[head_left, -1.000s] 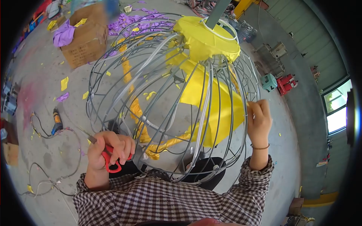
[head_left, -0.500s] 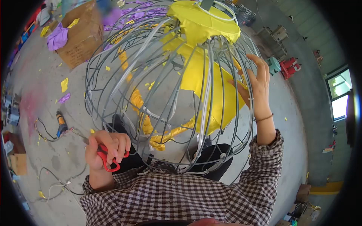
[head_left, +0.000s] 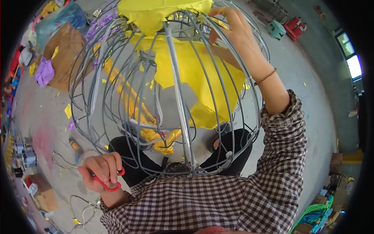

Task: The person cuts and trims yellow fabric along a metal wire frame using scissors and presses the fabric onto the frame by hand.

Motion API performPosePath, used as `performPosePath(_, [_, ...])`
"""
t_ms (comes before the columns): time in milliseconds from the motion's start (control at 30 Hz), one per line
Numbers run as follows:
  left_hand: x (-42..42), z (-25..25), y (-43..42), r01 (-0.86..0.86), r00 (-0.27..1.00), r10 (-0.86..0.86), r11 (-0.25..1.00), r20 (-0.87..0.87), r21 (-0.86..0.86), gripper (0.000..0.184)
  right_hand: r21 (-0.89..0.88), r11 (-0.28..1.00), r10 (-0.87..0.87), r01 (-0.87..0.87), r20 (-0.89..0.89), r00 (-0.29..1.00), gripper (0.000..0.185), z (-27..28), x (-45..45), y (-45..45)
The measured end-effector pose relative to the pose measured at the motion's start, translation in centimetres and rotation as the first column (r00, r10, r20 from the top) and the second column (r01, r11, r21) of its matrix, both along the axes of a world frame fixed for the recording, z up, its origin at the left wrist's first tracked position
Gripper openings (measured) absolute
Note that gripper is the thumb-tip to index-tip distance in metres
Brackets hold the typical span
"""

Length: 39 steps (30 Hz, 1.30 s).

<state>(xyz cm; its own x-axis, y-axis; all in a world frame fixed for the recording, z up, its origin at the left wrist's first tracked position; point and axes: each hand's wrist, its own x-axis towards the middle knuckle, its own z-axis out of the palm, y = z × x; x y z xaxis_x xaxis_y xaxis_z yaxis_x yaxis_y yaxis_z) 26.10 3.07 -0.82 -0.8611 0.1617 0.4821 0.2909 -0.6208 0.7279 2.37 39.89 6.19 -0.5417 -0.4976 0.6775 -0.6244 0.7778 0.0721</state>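
Wire frame: As it stands in front of the person, the ribbed grey cage [head_left: 180, 97] bulges outward, its lower ring close to the checked shirt [head_left: 194, 201] and black trousers [head_left: 132, 154].
Yellow fabric: A loose sheet [head_left: 187, 64] hangs inside the ribs, under a yellow-covered top [head_left: 156, 9].
Right hand: Raised at the upper ribs, the right hand [head_left: 235, 33] keeps its grip spread, thumb and fingertips apart; whether it presses on a rib cannot be told.
Left hand: The left hand [head_left: 100, 171] has its grip closed around the red-handled scissors [head_left: 107, 185], beside the cage and apart from the fabric.
Step in hand: It appears to be handling or arranging the fabric around the ribs. Taking hold of it calls for fingers threaded between the wires, with the blades well away.
Lettering: No brand or label is readable; the cardboard box [head_left: 64, 62] shows only indistinct marks.
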Motion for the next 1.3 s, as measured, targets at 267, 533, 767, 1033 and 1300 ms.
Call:
performPosePath(267, [-1.4,1.1,0.0,0.015,0.998,-0.015,1.000,-0.056,0.004,0.054,-0.002,0.999,-0.048,0.048,0.095,0.994,0.027,-0.8,-0.5,0.1])
performPosePath(533, [-2.3,2.0,-0.5,0.030,0.995,-0.033,0.999,-0.094,-0.026,0.052,0.021,0.999,-0.039,0.036,0.183,0.982,0.028,-1.3,-0.5,0.1])
performPosePath(767, [-2.6,1.0,-0.8,0.085,0.992,-0.084,0.996,-0.095,0.000,0.051,-0.134,0.990,0.011,0.035,0.326,0.945,0.023,-0.4,0.6,-0.9])
performPosePath(1033, [-3.1,0.6,0.0,0.124,0.986,-0.125,0.992,-0.114,-0.022,0.051,-0.109,0.969,0.239,-0.220,0.205,0.949,0.011,-0.2,0.0,-0.3])
performPosePath(1300, [-3.8,0.3,0.3,0.196,0.969,-0.200,0.980,-0.147,-0.046,0.055,-0.206,0.972,0.167,-0.113,0.270,0.948,0.014,-0.8,0.4,-1.1])
